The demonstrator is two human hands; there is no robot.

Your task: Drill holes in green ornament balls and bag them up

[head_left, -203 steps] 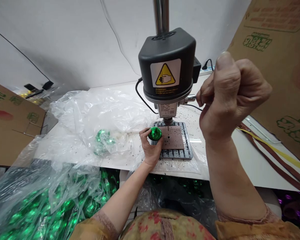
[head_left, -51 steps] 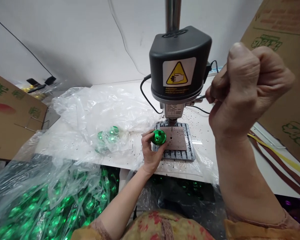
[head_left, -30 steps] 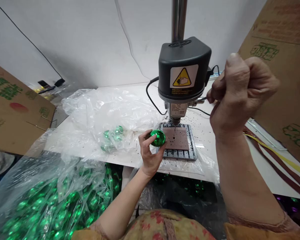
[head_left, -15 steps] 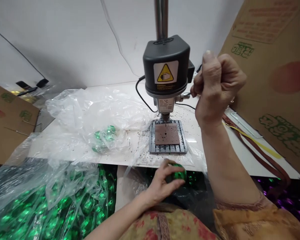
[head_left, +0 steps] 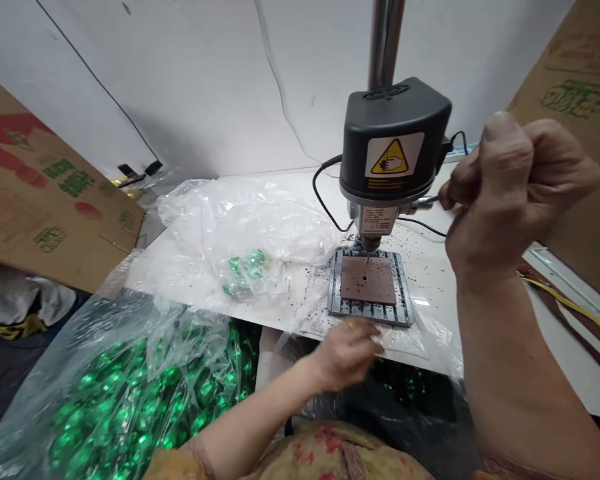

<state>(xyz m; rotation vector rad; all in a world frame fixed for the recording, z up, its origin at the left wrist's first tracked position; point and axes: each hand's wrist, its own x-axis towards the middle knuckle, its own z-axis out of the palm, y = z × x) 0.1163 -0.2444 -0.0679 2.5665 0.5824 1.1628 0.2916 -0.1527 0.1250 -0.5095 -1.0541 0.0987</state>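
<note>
My right hand (head_left: 510,187) is closed around the feed handle (head_left: 427,201) of a small black drill press (head_left: 395,143). Below its chuck, the drill bit hangs above a brown board (head_left: 365,280) with a hole in it. The board rests on the slotted metal base (head_left: 404,293), strewn with dark shavings. In front of the base, by the table edge, my left hand (head_left: 353,350) has its fingers loosely bent and no ball shows in it. Under that hand, shiny green faceted balls (head_left: 405,380) lie in a dark bag.
At the left front, a large clear bag (head_left: 130,393) is full of green balls. Crumpled plastic (head_left: 250,213) covers part of the white table (head_left: 180,280), with a few green balls (head_left: 250,263) in it. Cardboard boxes stand at the left (head_left: 55,193) and right (head_left: 570,140).
The green ball held in my left hand is gone from it, and the fingers have drawn in. My right hand stays on the handle. The view has shifted left.
</note>
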